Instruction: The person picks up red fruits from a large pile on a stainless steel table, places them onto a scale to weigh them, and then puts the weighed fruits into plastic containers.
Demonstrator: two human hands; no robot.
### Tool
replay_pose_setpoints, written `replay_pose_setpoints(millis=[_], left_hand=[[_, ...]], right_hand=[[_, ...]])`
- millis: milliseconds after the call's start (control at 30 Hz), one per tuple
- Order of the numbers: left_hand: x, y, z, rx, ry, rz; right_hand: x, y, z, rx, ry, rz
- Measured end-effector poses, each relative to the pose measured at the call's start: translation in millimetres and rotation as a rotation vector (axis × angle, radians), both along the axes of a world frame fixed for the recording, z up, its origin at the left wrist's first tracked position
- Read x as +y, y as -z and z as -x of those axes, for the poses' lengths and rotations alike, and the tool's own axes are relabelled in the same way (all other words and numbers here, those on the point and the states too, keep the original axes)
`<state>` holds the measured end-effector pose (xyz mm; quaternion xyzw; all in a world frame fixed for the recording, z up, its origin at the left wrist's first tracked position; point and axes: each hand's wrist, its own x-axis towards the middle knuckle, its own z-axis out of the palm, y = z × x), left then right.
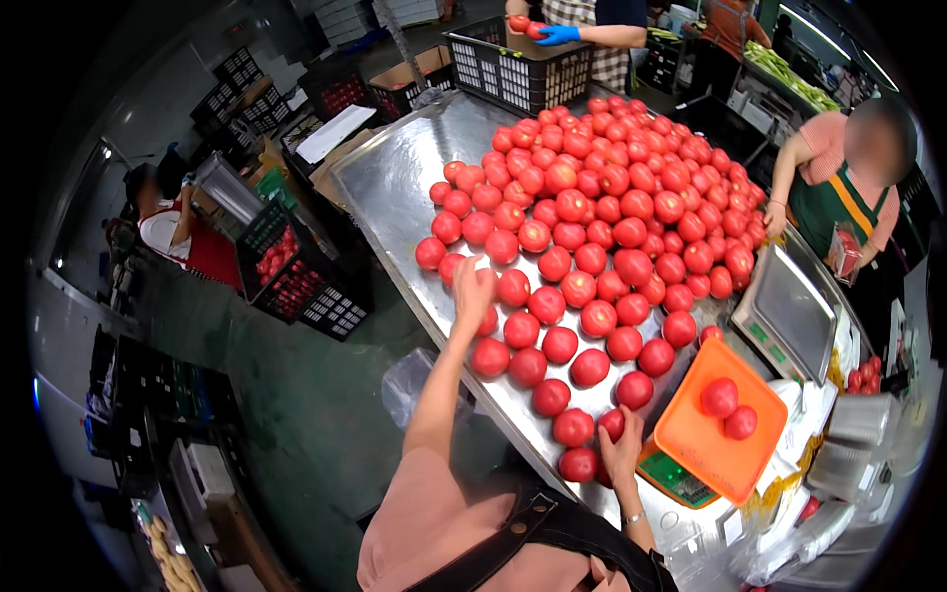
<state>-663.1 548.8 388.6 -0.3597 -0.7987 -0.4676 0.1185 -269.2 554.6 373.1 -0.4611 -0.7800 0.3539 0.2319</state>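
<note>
Many red tomatoes (pixel 590 368) lie spread on a stainless steel table (pixel 385 177), heaped more thickly toward the far side. My left hand (pixel 472 292) reaches among the tomatoes at the near left edge, its fingers bent beside one; blur hides whether it grips. Closer to my body, my right hand (pixel 624 448) has its fingers and thumb around a tomato (pixel 611 422). Another tomato is partly hidden beneath that palm. Right of this hand stands a digital scale (pixel 677 477) with an orange tray (pixel 747 462), which holds two tomatoes (pixel 729 408).
A second scale (pixel 788 311) sits at the right, near a person in a green apron (pixel 840 207). Across the table, a blue-gloved hand (pixel 558 35) holds tomatoes over a black crate (pixel 510 70). Clear plastic containers (pixel 851 444) are stacked at right. Another person (pixel 166 229) stands left by crates.
</note>
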Motion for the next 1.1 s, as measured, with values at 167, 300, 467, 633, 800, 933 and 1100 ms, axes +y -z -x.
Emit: replay_pose_setpoints(millis=[167,300,467,633,800,933,1100], left_hand=[[19,15,95,0.122,-0.142,0.111],[45,29,159,0.075,-0.252,0.252],[59,31,217,-0.428,-0.276,0.416],[79,6,241,-0.523,-0.369,0.526],[98,47,287,-0.430,-0.311,0.281],[115,55,296,-0.462,-0.338,0.442],[114,11,238,-0.290,-0.354,0.138]], right_hand=[[6,-6,9,0.017,-0.066,-0.009],[12,-9,9,0.009,-0.018,0.060],[10,-10,8,-0.022,-0.012,0.056],[10,-13,8,-0.048,0.036,0.088],[13,-34,22,-0.096,0.040,0.160],[15,-34,21,-0.116,0.043,0.160],[14,-26,10,-0.221,-0.006,0.256]])
